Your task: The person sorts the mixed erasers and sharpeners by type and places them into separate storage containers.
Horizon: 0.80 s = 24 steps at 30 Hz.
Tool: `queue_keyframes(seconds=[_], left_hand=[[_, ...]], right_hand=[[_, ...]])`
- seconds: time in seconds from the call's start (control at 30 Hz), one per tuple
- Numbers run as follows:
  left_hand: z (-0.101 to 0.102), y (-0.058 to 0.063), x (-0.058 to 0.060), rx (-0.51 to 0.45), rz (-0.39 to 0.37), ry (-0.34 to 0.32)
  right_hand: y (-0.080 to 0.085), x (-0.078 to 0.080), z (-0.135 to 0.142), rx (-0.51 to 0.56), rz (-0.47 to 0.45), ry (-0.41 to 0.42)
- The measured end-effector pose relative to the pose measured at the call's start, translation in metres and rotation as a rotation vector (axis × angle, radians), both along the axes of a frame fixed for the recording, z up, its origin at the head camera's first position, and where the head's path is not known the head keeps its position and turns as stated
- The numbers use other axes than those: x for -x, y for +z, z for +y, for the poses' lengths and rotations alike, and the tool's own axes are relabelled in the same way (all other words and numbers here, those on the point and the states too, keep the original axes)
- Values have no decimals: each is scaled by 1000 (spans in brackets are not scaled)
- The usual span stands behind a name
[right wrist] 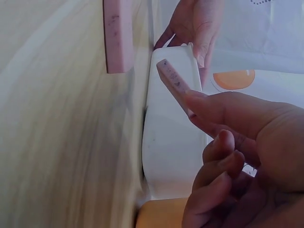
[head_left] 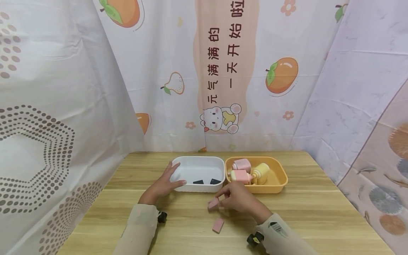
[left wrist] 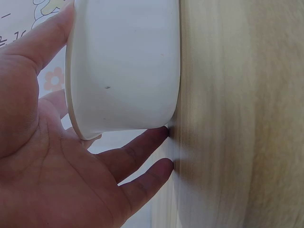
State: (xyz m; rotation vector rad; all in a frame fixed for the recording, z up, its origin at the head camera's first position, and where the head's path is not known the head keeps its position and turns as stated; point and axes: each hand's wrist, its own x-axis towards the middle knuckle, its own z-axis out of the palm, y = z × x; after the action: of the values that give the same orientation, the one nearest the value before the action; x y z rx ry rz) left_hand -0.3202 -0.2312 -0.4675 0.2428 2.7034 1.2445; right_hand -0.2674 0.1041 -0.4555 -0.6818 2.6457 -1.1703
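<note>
My right hand [head_left: 237, 198] pinches a pink eraser [head_left: 213, 203] between thumb and fingers, raised over the table in front of the white tray [head_left: 199, 188]. Dark smudges mark the eraser's face in the right wrist view. A second pink eraser [head_left: 218, 225] lies on the wood nearer to me. My left hand [head_left: 164, 180] spreads around the left end of the white tray, its thumb at the near rim. In the left wrist view, two fingertips [left wrist: 166, 166] reach down to the tabletop beside the tray. Two small black blocks [head_left: 198, 182] lie inside the tray.
A yellow tray [head_left: 277, 189] stands right beside the white one. It holds two pink bottles [head_left: 241, 176] and a yellow bottle [head_left: 262, 171]. Patterned curtains [head_left: 165, 117] hang behind the wooden table [head_left: 318, 212] and along both its sides.
</note>
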Motion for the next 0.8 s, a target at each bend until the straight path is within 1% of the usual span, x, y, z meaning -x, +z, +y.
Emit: queue_keyframes(seconds=[0.2, 0.43, 0.63, 0.8], left_hand=[[-1, -2, 1, 0, -6, -5], [-1, 0, 2, 10, 10, -12], [0, 1, 1, 2, 7, -8], [-1, 0, -1, -13, 0, -13]], right_hand=[[5, 0, 1, -2, 11, -26], [13, 3, -1, 12, 83, -79], [21, 6, -1, 20, 87, -95], [24, 10, -2, 32, 109, -92]])
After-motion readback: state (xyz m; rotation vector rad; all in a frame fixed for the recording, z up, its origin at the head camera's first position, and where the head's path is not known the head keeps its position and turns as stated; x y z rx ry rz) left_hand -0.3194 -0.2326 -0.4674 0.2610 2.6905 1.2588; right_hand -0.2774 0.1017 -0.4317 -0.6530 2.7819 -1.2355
